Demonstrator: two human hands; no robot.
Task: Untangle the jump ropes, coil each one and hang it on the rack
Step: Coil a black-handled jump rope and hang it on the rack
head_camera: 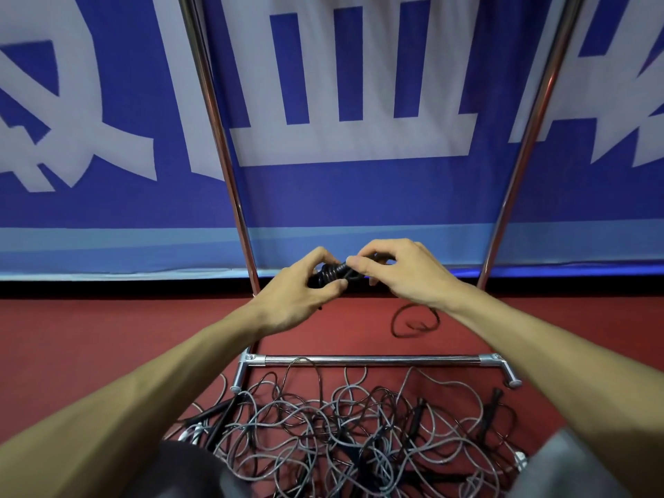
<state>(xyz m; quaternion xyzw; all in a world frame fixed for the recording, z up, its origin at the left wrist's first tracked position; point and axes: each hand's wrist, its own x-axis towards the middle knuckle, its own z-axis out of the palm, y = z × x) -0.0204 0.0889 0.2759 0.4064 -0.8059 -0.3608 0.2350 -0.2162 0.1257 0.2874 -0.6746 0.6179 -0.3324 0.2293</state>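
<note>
A black jump rope [332, 273], wound tight around its handles, is held at chest height between both hands. My left hand [301, 296] grips the bundle from the left and below. My right hand [402, 271] pinches the rope's end at the right side of the bundle. A loose black loop [413, 321] of the same rope hangs under my right wrist. The metal rack has two slanted poles, one on the left [219, 145] and one on the right [531, 138], and a base bar [370, 360]. A tangled heap of grey and black ropes [352, 433] lies on the red floor at the rack's foot.
A blue banner [359, 195] with large pale characters stands just behind the rack. Red floor [90, 336] spreads to the left and right. Black handles [492, 404] stick out of the heap. My knees fill the bottom corners of the view.
</note>
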